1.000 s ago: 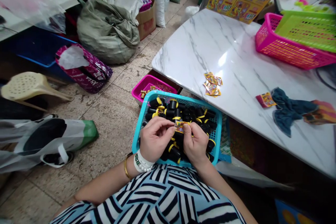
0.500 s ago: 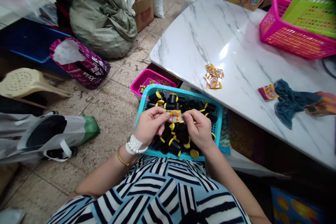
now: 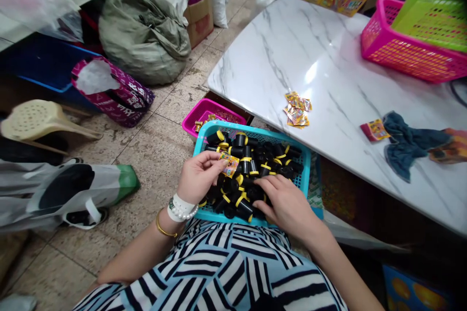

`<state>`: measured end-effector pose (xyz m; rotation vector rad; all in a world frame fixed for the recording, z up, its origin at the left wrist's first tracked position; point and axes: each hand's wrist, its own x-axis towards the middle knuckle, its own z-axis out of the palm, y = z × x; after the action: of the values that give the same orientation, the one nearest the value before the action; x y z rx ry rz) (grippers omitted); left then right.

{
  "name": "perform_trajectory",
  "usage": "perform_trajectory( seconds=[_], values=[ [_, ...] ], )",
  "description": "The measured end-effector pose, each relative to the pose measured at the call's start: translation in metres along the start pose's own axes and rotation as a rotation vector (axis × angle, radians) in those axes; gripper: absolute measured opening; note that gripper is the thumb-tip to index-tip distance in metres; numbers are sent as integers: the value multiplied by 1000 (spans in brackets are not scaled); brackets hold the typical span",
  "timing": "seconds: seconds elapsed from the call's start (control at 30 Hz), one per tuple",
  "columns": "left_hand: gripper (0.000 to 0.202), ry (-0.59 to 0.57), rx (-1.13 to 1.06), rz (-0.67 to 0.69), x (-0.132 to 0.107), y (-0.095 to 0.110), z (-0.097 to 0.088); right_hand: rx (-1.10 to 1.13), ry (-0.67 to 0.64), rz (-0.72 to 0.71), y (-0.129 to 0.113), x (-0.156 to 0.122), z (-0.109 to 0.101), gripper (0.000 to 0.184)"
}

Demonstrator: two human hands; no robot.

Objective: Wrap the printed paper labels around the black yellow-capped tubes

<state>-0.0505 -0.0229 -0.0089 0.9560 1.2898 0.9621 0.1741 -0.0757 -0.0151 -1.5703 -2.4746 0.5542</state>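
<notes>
Between the thumb and fingers of my left hand (image 3: 200, 175) is a small orange and yellow printed packet (image 3: 229, 164), held above the left part of a turquoise plastic basket (image 3: 305, 175). Many small black cylinders with yellow rims (image 3: 245, 204) lie jumbled in that basket, which rests against my lap. My right hand (image 3: 288, 200) reaches down into the right side of the pile. Its thumb and fingers are apart and touch the black pieces; no firm hold on any one shows.
On the marbled white table (image 3: 262, 53) lie several printed packets (image 3: 297, 109), a small stack of cards or packets (image 3: 375, 129) and a dark blue cloth (image 3: 404, 141). A pink basket (image 3: 401, 48) stands behind them. Beyond my basket is a pink tray (image 3: 219, 107) with gold-coloured pieces.
My right hand has let go of the packet's edge and moved down into the black pieces. My left hand keeps the packet and has shifted slightly left, tilting it.
</notes>
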Motion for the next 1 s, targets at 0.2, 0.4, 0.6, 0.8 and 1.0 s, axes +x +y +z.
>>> perform_trajectory(
  seconds=[0.2,0.4,0.6,0.8,1.0],
  values=[
    [34,-129,-215,-273,9,-1,6,352,189,126,8,-24,25,25],
    [37,-173,-311,-337,12,6,26,1034,321,244,0,-1,-5,29],
    [33,-222,-376,-372,14,13,32,1111,413,258,0,15,-13,25],
    [29,-249,-420,-354,21,12,38,1030,363,165,2,17,-11,33],
    [28,-270,-442,-371,29,8,40,1172,430,192,10,22,-13,29]
  ],
)
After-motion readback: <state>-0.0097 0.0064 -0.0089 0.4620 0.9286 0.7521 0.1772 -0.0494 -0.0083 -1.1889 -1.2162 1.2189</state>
